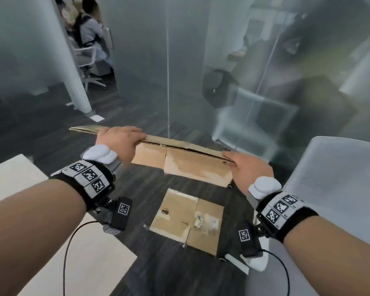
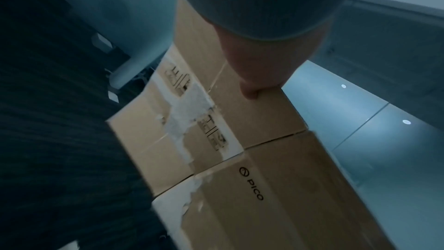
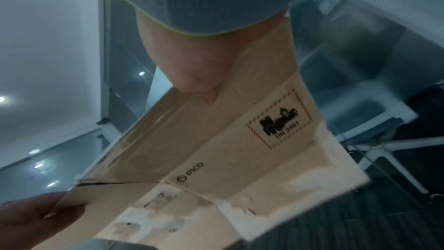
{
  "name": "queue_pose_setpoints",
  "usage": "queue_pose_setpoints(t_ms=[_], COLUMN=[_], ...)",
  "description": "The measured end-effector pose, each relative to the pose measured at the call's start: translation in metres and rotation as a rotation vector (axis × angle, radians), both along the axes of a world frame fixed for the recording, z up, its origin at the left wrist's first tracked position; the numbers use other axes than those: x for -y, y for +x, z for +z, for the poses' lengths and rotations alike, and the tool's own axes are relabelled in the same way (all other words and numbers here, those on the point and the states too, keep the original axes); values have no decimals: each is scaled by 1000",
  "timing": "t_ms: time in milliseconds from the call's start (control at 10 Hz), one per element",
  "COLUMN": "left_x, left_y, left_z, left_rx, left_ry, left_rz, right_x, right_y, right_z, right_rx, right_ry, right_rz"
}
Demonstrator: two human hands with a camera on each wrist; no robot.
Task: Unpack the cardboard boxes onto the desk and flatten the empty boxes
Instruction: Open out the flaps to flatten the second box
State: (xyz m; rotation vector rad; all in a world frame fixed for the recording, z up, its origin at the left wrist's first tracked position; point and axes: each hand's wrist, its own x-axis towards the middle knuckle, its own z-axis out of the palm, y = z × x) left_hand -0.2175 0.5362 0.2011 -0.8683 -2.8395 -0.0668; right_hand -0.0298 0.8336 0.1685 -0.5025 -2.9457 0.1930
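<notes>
My left hand (image 1: 118, 138) and right hand (image 1: 249, 167) grip flattened box (image 1: 192, 165) edge; second flattened box (image 1: 187, 220) on floor (image 1: 158, 270)

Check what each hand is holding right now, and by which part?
Both grip one flattened cardboard box by its top edge: left hand toward the left end, right hand at the right end. Another flattened box lies on the floor, unheld.

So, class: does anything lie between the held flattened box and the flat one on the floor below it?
Nothing visible does. Both hands, left and right, grip the flattened box in the air; only open carpet shows above the floor box.
</notes>
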Motion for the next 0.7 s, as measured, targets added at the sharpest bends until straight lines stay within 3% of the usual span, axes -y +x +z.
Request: queue_pose_setpoints(t_ms=[100,200,400,500,600,700], left_x=[-24,-32,-18,-13,-19,-27], left_y=[-10,-18,-3,3,-2,-10], left_z=[-12,-45,-145,-165,-153,-124], left_rx=[57,162,691,688,717,686], left_ry=[-16,-68,-284,-324,-328,-279], left_rz=[-51,-90,-189,-206,-176,-159], right_x=[-15,-22,-8,-2,1,6], right_y=[5,2,23,30,23,3], right_z=[-18,-55,-140,-167,-169,-147], right_rx=[-24,117,693,742,643,428], right_ry=[84,33,-294,-384,-417,-461], right_rz=[-26,-39,-58,-144,-198,-209])
